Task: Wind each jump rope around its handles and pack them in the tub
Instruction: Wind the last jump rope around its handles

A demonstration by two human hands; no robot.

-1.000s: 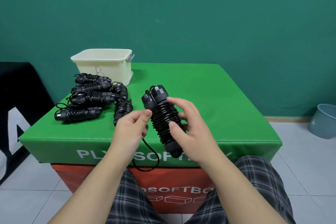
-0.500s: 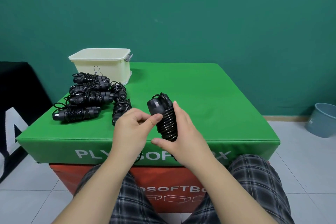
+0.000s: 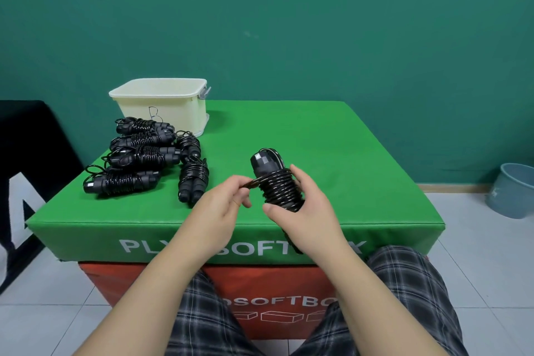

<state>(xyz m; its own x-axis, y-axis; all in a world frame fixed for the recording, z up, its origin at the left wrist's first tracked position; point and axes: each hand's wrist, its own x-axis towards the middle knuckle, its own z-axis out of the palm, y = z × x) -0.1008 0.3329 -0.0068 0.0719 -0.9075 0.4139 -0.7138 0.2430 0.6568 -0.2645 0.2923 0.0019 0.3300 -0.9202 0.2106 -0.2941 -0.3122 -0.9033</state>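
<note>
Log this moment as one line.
right hand: holds wound jump rope | left hand: pinches rope end | six bundles beside tub

Both forearms reach forward from the bottom of the view, bare, converging toward the middle. The left hand point(image 3: 222, 208) is turned palm inward, its thumb and forefinger pinched together on the loose end of a jump rope point(image 3: 277, 185), the other fingers curled loosely beneath. The right hand point(image 3: 306, 211) wraps round the lower part of the wound bundle from the right side, fingers point(image 3: 300, 179) curled over its far side and the thumb pressed against its near side, holding it upright.
</note>
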